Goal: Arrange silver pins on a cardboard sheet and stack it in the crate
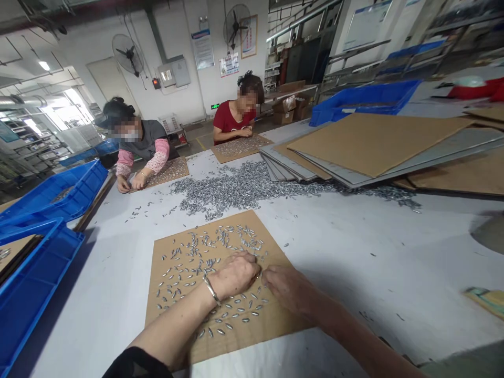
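Note:
A square brown cardboard sheet (283, 320) lies in front of me on the white table. Small silver spindle-shaped metal pieces (221, 332) are spread over it, spaced out near its front and left, more jumbled at the back. My left hand (238, 272), a bracelet on its wrist, rests over the middle of the sheet with fingers curled down. Close beside it, my right hand (287, 289) is closed above the sheet's right part. The fingertips of both hands nearly meet; whatever they pinch is hidden.
Beyond the sheet lies a heap of the same metal pieces (228, 186). Stacked boards (370, 142) stand right of it. Blue bins (47, 194) line the left side; another blue bin (366, 100) is behind the stack. Two co-workers (147, 142) handle similar sheets across the table.

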A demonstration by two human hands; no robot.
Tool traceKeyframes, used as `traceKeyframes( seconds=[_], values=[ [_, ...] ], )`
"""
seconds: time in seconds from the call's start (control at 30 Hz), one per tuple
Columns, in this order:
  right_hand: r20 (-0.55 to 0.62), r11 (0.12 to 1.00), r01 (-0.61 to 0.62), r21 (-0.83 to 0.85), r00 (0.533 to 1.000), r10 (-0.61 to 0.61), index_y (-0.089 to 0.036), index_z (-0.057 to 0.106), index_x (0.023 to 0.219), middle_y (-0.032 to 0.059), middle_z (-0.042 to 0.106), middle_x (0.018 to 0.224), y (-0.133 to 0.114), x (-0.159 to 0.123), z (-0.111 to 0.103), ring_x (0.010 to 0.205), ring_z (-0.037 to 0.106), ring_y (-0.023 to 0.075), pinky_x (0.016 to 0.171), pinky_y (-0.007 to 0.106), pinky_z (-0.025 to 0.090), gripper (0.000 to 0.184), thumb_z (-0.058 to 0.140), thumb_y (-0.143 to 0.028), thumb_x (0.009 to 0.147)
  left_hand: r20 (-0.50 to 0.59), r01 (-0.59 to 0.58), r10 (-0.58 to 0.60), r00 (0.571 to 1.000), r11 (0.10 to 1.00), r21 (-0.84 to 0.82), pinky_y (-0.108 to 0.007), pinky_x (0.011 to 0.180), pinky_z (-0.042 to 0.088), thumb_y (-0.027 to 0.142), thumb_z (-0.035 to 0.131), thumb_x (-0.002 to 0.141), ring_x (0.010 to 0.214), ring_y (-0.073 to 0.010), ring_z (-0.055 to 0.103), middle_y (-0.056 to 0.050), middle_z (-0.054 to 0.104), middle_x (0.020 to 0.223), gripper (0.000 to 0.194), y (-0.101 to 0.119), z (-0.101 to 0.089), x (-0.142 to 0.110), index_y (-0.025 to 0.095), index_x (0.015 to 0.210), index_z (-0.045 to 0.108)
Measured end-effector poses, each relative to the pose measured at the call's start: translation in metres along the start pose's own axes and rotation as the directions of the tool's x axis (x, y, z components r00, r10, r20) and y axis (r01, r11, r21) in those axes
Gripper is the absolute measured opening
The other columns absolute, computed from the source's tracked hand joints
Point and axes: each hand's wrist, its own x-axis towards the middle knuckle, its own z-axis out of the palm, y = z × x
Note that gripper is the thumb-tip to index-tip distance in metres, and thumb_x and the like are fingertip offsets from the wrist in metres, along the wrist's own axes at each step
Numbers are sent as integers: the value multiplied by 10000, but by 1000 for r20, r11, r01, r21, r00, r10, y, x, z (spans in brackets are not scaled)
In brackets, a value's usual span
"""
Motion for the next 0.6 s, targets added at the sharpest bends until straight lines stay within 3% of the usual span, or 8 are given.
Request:
traceKeyframes(
  seconds=[0.17,0.4,0.5,0.6],
  values=[
    [26,998,-57,26,998,56,-211,646,810,65,707,881,0,1,-9,801,650,199,694,312,390,258,453,-73,913,1,-5,5,1000,997,-75,-278,841,520,100,594,929,916,-194,661,-59,704,892,174,-6,-4,-1,197,825,694],
    [-77,991,-131,-17,989,129,-217,675,851,62,728,908,0,9,-13,865,678,203,733,293,441,256,475,-103,962,3,-15,16,1000,989,-149,-259,863,520,109,590,942,911,-181,665,-54,706,916,165,-10,-8,0,203,870,705],
    [-18,980,-171,-98,985,170,-199,708,906,92,755,957,-8,18,-12,901,705,223,739,294,449,181,544,-145,961,-54,38,-50,997,979,-200,-275,903,522,100,552,960,940,-185,664,-56,721,952,189,-14,-11,0,200,910,706],
    [55,966,-215,-143,973,225,-172,718,951,122,771,1016,-12,21,-16,936,717,223,746,290,439,220,513,-92,960,-104,114,-141,985,965,-236,-295,949,516,94,550,961,971,-192,666,-65,738,997,188,-19,-19,-5,193,938,708]
  ],
)
